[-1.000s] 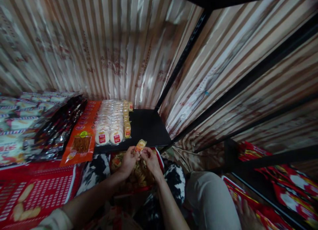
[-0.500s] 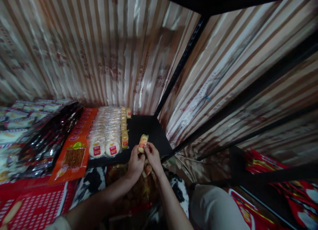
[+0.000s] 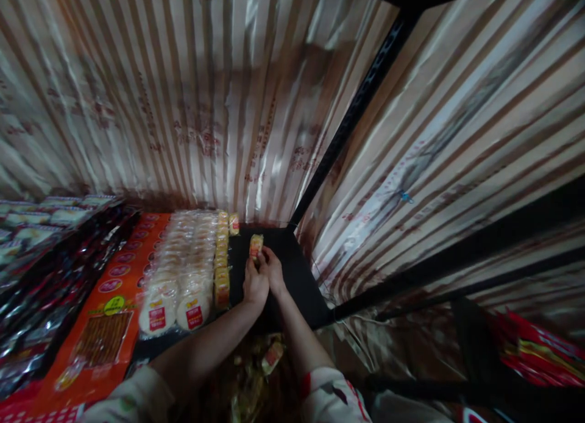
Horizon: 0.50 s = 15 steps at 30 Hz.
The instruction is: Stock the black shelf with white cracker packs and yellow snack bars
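Over the bare part of the black shelf [image 3: 304,289], to the right of the row of yellow packs [image 3: 222,283], a small yellow packet [image 3: 256,243] is held upright. Its lower end is gripped by the left hand [image 3: 256,286] and the right hand [image 3: 273,272], both with fingers closed on it and set close together; whether the shelf is touched by the packet cannot be told. A red label is borne on the packet's front, its lettering too blurred to be read. Red labels with pale lines of print, equally illegible, are shown on the white rounds [image 3: 194,301], which are stacked in two clear-wrapped columns beside the yellow packs. Farther left, an orange bag [image 3: 103,325] is marked with pinkish ovals and a yellow-green badge, below which brown sticks are seen through a window; the badge's text cannot be made out. Dark glossy bags [image 3: 68,289] are laid next to it. Behind the shelf, reddish characters are printed on the striped sheeting [image 3: 201,130], not clearly enough to be read. Below the forearms, more wrapped pieces [image 3: 249,386] are seen, one with a red label.
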Each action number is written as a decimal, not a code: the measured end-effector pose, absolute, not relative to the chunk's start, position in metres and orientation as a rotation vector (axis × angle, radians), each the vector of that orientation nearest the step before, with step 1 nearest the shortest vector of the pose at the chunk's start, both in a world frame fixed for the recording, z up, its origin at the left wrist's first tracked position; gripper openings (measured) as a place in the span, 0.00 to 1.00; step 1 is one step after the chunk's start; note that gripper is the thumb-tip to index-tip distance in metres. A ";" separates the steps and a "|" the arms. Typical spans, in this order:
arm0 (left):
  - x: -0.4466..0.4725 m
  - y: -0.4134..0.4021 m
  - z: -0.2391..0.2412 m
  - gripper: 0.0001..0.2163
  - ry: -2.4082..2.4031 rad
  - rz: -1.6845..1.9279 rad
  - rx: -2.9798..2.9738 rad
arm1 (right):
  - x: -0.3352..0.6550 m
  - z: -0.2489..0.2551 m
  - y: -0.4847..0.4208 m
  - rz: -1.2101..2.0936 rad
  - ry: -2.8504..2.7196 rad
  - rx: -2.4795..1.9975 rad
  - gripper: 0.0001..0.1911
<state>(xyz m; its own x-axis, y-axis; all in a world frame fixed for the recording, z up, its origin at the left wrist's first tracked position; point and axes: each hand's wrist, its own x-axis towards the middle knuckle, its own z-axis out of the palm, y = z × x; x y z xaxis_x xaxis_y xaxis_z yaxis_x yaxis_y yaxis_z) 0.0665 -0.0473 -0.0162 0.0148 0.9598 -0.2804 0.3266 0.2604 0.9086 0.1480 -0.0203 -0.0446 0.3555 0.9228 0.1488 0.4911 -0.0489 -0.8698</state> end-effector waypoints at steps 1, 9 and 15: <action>0.069 -0.039 -0.012 0.23 1.556 0.755 1.205 | 0.148 -0.047 -0.010 0.582 -1.263 -1.669 0.15; 0.080 0.021 -0.011 0.19 1.611 0.792 1.035 | 0.149 -0.046 0.064 0.569 -1.297 -1.870 0.14; 0.083 0.048 -0.023 0.20 1.609 0.867 1.055 | 0.147 -0.049 0.091 0.568 -1.318 -1.977 0.14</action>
